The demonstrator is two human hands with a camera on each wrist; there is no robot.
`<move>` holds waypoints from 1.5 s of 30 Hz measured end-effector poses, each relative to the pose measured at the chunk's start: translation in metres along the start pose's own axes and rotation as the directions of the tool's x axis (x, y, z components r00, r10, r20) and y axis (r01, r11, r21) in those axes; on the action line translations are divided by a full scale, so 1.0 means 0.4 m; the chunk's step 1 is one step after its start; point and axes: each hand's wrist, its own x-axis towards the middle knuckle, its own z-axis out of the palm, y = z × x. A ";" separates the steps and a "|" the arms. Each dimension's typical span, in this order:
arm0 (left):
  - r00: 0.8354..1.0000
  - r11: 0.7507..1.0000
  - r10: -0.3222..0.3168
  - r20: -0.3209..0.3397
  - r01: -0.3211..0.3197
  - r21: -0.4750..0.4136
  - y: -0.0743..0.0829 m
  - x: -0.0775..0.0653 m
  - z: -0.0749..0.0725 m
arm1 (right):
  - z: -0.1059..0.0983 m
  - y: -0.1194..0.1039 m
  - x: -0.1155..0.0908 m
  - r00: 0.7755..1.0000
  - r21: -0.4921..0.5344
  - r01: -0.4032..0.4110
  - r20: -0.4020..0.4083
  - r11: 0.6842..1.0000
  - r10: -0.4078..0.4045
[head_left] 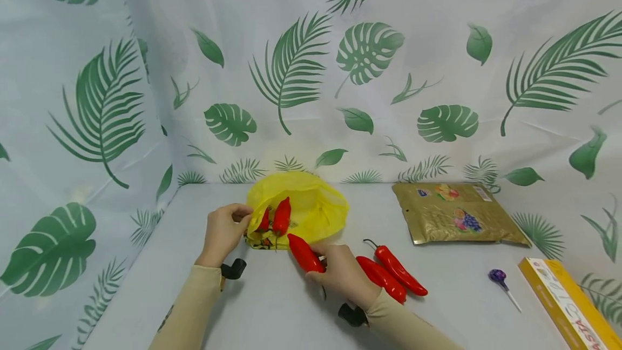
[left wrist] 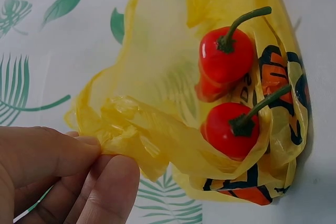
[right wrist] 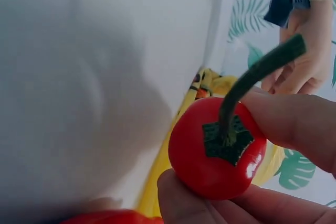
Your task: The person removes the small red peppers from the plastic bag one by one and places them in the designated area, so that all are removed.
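Over the table (head_left: 272, 312), centre-left, the left hand (head_left: 222, 234) pinches the bag (head_left: 318, 207); lower centre, the right hand (head_left: 347, 273) grips a pepper (head_left: 304, 253).

The left forearm (head_left: 191, 304) extends forward, its left hand (head_left: 222, 235) pinching with the fingertips (left wrist: 118, 179), while the right forearm (head_left: 405, 320) slants inward, its right hand (head_left: 344, 273) angled leftward, fingers (right wrist: 185, 203) curled in a grip
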 end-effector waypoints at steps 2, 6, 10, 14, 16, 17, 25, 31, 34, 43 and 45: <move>1.000 1.000 0.003 -0.005 -0.003 0.004 0.000 0.000 0.001 | -0.001 0.005 -0.020 1.000 -0.039 -0.014 0.003 0.999 0.014; 1.000 1.000 -0.004 -0.001 0.004 0.012 0.000 0.001 0.004 | -0.006 0.017 -0.056 0.998 -0.109 -0.056 0.012 0.992 0.058; 1.000 1.000 -0.003 0.002 0.003 0.015 0.001 0.001 0.005 | -0.012 0.031 -0.083 0.997 -0.154 -0.082 0.002 0.985 0.083; 1.000 1.000 0.005 0.002 -0.005 0.011 0.004 0.000 0.006 | -0.016 0.040 -0.103 0.996 -0.176 -0.093 -0.010 0.980 0.093; 1.000 1.000 0.007 0.004 -0.007 0.012 0.006 0.001 0.007 | -0.018 0.042 -0.111 0.996 -0.187 -0.094 -0.009 0.978 0.094; 1.000 1.000 0.006 0.006 -0.006 0.012 0.006 0.001 0.007 | -0.018 0.042 -0.114 0.995 -0.190 -0.095 -0.007 0.977 0.095; 1.000 1.000 -0.011 0.007 0.010 0.017 0.014 0.000 0.007 | -0.028 0.046 -0.130 0.994 -0.227 -0.108 -0.008 0.968 0.109; 1.000 1.000 0.001 0.004 -0.001 0.022 0.016 0.002 0.009 | -0.044 0.047 -0.137 0.996 -0.237 -0.091 -0.044 0.967 0.083; 1.000 1.000 0.004 0.004 -0.004 0.019 0.017 0.002 0.008 | -0.055 0.041 -0.133 0.995 -0.218 -0.088 -0.069 0.972 0.074; 1.000 1.000 0.002 -0.004 -0.002 0.020 0.016 0.003 0.003 | -0.070 0.048 -0.058 0.989 -0.031 0.021 -0.144 0.999 -0.025; 1.000 1.000 0.007 -0.004 -0.007 0.018 0.018 0.004 0.003 | -0.066 0.049 -0.029 0.987 -0.002 0.050 -0.154 0.999 -0.050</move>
